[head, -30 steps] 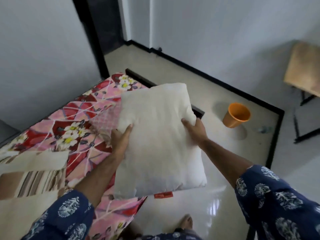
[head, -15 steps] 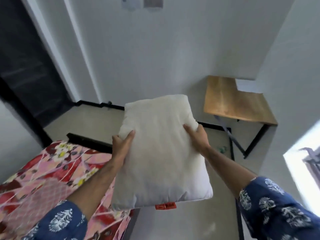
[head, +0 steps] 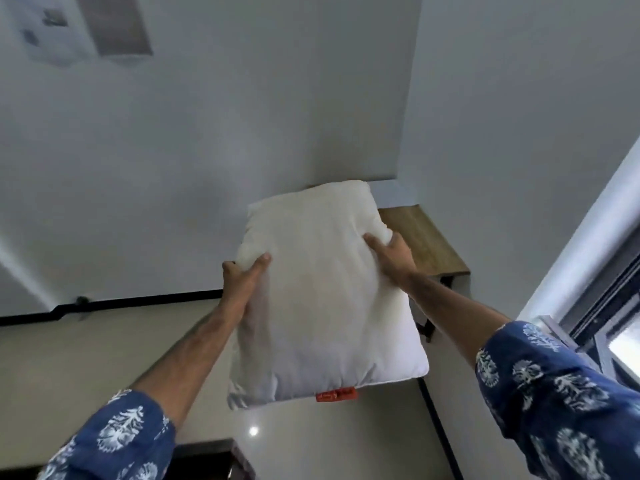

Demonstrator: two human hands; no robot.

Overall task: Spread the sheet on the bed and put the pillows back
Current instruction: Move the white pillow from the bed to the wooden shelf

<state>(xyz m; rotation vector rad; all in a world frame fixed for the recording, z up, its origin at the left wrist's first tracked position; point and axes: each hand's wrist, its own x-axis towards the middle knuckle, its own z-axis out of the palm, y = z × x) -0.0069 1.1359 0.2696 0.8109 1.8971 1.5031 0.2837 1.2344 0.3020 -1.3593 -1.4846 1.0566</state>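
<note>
In mid-air before the wall, a white pillow [head: 325, 299] is held off the floor [head: 86, 355], partly covering the wooden tabletop [head: 422, 244] behind. The left grip [head: 242, 282] clasps its left edge, the right grip [head: 391, 254] its upper right corner, fingers curled into the fabric. An orange tag [head: 336, 395] hangs at the near edge.

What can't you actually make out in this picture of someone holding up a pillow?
- Head view: the bed and sheet are out of frame; only a dark corner shows at the bottom edge.
- The wooden table is mostly hidden behind the pillow.
- Fingers of the left hand and right hand disappear behind the pillow.
- The orange tag is too small to read.
- The wall papers are blurred.
</note>
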